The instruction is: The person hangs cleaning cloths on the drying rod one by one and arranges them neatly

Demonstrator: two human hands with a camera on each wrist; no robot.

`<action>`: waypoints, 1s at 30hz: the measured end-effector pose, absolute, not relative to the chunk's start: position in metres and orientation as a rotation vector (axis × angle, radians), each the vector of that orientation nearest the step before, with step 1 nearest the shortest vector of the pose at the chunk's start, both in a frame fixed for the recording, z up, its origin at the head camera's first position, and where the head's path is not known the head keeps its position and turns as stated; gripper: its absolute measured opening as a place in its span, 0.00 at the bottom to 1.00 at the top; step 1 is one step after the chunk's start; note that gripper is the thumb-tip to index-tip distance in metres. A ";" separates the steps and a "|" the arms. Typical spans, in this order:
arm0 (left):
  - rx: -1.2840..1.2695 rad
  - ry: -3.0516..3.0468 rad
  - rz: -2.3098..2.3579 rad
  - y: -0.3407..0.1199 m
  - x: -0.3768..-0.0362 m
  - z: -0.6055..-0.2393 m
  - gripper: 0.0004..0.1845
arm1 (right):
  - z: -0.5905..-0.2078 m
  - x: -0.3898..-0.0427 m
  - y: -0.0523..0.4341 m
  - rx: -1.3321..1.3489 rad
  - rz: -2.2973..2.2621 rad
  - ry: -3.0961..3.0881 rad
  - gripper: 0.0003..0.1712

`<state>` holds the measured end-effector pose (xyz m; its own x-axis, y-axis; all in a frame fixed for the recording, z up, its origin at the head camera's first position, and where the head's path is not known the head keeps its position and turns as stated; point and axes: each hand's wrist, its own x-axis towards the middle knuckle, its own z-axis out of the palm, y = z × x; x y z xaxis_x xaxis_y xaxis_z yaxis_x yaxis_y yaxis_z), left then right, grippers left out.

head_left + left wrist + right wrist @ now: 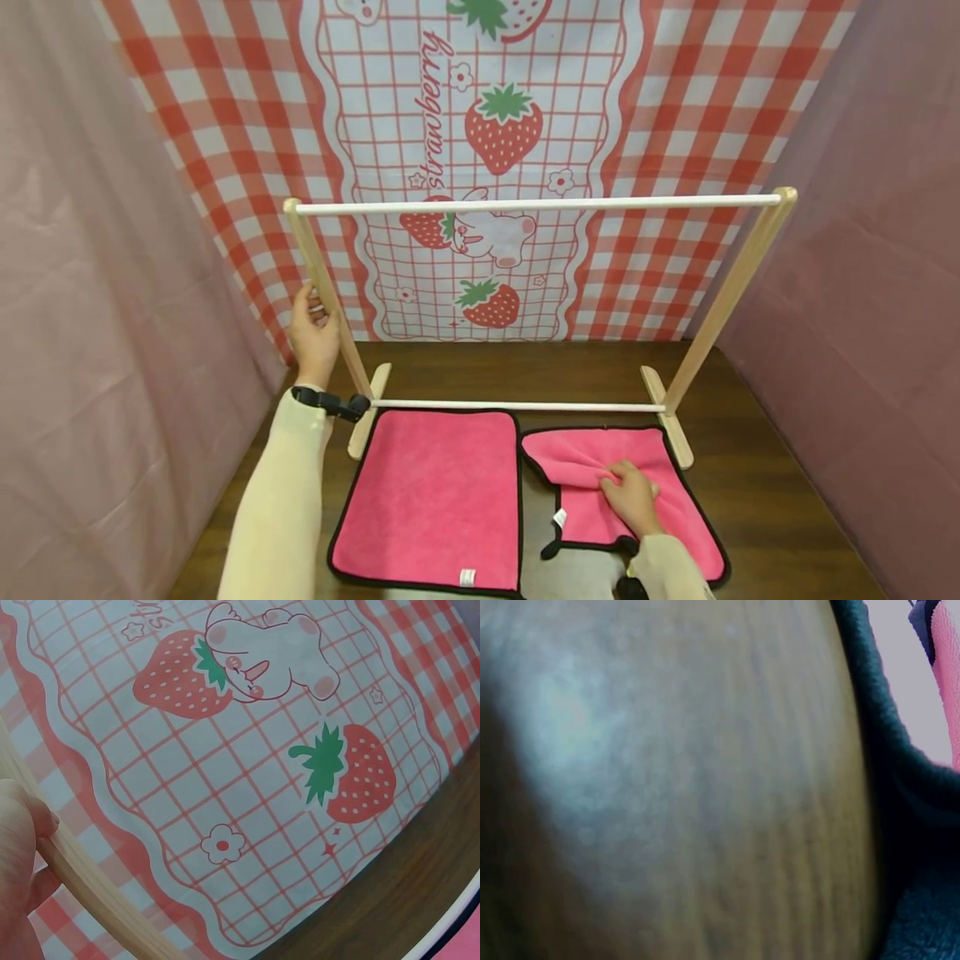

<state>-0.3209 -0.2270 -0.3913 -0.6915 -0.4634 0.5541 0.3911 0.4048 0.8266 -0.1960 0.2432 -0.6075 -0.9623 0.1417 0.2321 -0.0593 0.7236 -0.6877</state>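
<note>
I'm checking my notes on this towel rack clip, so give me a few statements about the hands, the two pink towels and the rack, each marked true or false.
1. The left hand grips the rack's left post. True.
2. The right hand pinches the right towel. True.
3. A towel hangs over the top bar. False: the bar is bare.
4. The left towel is bunched up. False: it lies flat on the table.
</note>
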 end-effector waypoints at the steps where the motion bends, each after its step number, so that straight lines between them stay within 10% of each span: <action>1: 0.066 -1.883 -1.384 -0.227 -0.321 -0.391 0.29 | -0.608 -0.196 0.243 -0.067 1.070 -2.649 0.07; 30: 0.021 -1.869 -1.365 -0.229 -0.321 -0.395 0.28 | -0.580 -0.192 0.247 -0.132 1.222 -2.287 0.06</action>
<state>-0.3212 -0.2288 -0.3954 -0.6770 -0.4461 0.5854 0.4219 0.4164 0.8053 -0.1916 0.2474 -0.5799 -0.8504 0.3272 0.4120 -0.1606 0.5844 -0.7954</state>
